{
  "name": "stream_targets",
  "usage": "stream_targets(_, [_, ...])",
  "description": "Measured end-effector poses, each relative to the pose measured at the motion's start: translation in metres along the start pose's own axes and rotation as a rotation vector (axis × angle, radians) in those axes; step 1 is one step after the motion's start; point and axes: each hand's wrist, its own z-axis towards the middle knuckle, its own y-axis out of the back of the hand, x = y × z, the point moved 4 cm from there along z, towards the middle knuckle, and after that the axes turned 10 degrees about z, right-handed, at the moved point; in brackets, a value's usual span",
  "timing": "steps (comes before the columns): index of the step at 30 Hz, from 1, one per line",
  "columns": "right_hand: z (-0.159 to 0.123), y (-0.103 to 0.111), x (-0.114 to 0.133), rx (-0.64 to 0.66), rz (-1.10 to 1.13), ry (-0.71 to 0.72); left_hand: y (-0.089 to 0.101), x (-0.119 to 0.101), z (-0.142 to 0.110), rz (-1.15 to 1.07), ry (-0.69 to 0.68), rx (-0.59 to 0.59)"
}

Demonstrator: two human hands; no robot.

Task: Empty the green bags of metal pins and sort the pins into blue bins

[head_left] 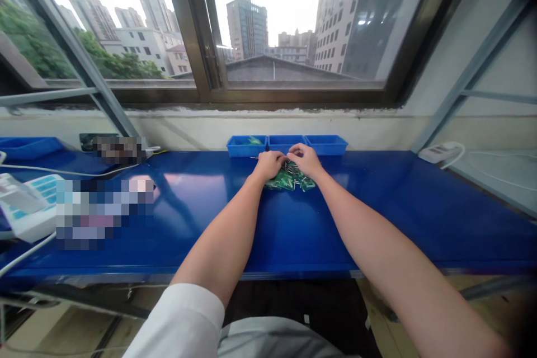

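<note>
A pile of small green pieces with thin metal parts (286, 180) lies on the blue table (289, 235). Over its left side is my left hand (268, 165), fingers curled together. A small dark tip rises beside that hand, and what the fingers hold is too small to name. My right hand (306, 161) hovers at the pile's right side, with thumb and fingers bent into a pinch; its contents cannot be made out. Just behind both hands stands a row of blue bins (245, 151), the left one with some green pieces inside.
On the left stand a white and light-blue box (31, 207), a blue tray (29, 147) and blurred-out items, with white cables across the table. A white power strip (438, 152) lies at the far right. A window and wall close off the back.
</note>
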Motion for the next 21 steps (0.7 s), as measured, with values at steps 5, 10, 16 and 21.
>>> stream_targets(5, [0.003,0.004,0.0,-0.011,0.04,0.009,-0.002,0.001,0.001,-0.04,0.016,-0.026])
stream_targets(10, [0.005,0.018,-0.005,-0.184,0.042,-0.073,-0.004,0.008,0.001,-0.094,0.099,-0.136])
stream_targets(16, [0.006,0.04,-0.009,-0.38,-0.149,-0.124,-0.007,0.01,0.001,-0.035,0.141,-0.094])
stream_targets(21, [0.006,0.045,-0.011,-0.316,-0.408,-0.261,-0.007,0.01,0.001,-0.011,0.136,-0.077])
